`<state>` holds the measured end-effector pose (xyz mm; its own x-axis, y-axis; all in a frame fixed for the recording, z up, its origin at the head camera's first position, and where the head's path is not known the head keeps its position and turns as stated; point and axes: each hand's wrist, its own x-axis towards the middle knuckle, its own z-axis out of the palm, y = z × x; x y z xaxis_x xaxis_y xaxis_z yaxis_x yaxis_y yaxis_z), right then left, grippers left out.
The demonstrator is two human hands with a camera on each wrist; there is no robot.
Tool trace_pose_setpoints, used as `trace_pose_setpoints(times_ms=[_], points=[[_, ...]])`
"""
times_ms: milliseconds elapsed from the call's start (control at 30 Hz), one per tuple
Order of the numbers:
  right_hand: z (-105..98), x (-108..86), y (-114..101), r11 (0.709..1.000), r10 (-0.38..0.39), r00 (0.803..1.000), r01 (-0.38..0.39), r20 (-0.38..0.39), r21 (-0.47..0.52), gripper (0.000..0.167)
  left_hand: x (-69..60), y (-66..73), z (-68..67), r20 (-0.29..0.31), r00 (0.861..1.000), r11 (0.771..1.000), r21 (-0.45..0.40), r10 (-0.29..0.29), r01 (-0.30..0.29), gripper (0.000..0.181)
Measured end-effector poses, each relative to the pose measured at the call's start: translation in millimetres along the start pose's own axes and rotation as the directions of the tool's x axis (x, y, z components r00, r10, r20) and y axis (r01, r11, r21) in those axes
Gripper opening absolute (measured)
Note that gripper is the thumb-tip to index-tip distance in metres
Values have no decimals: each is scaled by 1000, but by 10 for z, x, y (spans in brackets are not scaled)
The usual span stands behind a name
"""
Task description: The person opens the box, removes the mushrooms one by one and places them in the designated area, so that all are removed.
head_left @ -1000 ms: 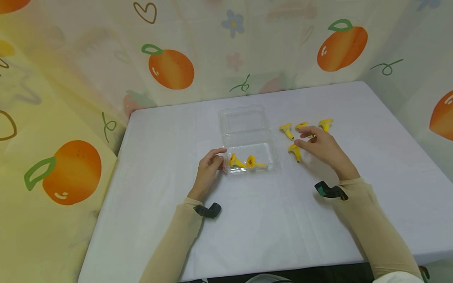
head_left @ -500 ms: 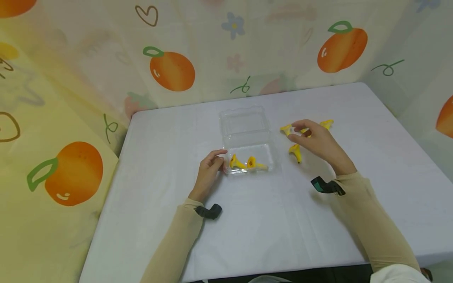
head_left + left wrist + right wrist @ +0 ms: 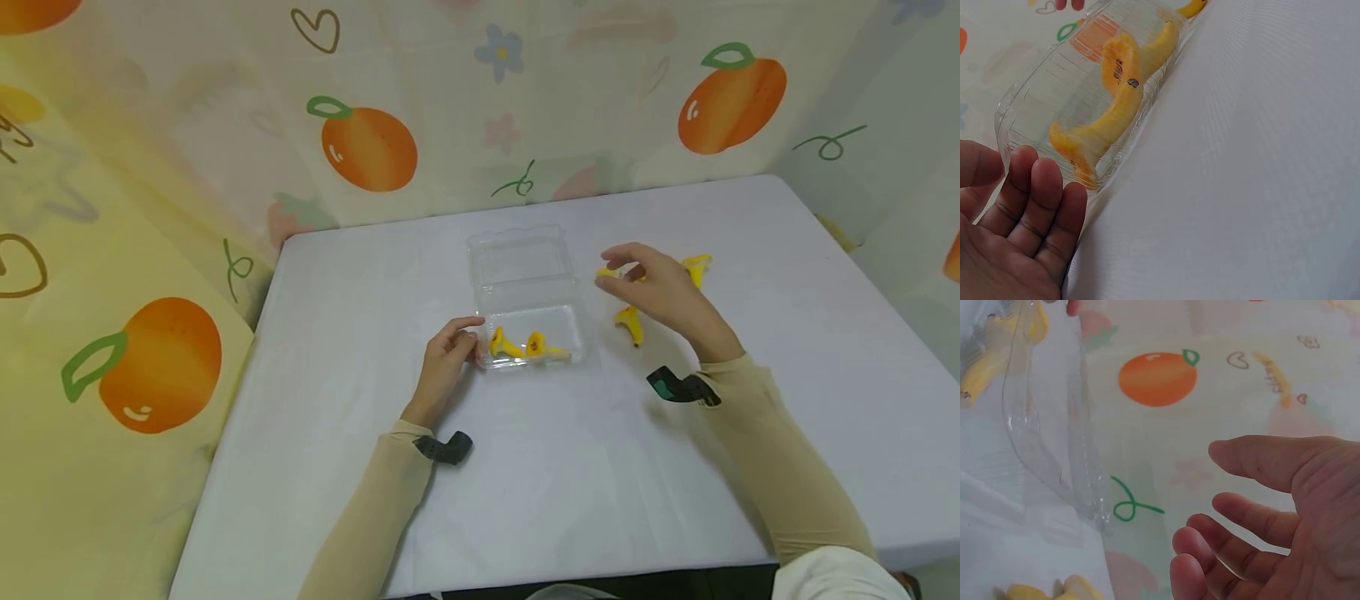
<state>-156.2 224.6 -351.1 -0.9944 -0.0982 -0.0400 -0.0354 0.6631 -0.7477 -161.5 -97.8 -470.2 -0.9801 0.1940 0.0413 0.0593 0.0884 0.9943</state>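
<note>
The right hand [image 3: 652,287] had shifted toward the clear plastic box [image 3: 558,321] over the last second, while the left hand [image 3: 442,364] had stayed at the box's end. The right fingers were loosely curved and clasped nothing; its own wrist view showed a bare gap between thumb and fingertips. Beneath that loose grip lay the edge of one yellow trumpet-shaped piece [image 3: 606,272], mostly covered by the hand, and a speck of yellow showed past the thumb. A second loose piece [image 3: 630,325] sat on the near side of the thumb, apart from it, and a third piece [image 3: 697,268] lay beyond the knuckles.

The left fingers touched the box corner (whether they pinched the rim or only rested there, I could not tell). Just inside the wall from that grip lay two more pieces, the nearer one [image 3: 504,343] and its neighbour [image 3: 546,347], with the lid [image 3: 519,254] folded back behind them. For the work in hand, the shift seemed only a change of position: nothing had been picked up, and the box held the same two.
</note>
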Motion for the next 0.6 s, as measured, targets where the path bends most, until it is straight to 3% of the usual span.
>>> trace_pose_setpoints(times_ms=[600], points=[[138,79,-185,988,-153,988,152,30,36,42,-7,7,8,-10,1000,1000,3,-6,6,31]])
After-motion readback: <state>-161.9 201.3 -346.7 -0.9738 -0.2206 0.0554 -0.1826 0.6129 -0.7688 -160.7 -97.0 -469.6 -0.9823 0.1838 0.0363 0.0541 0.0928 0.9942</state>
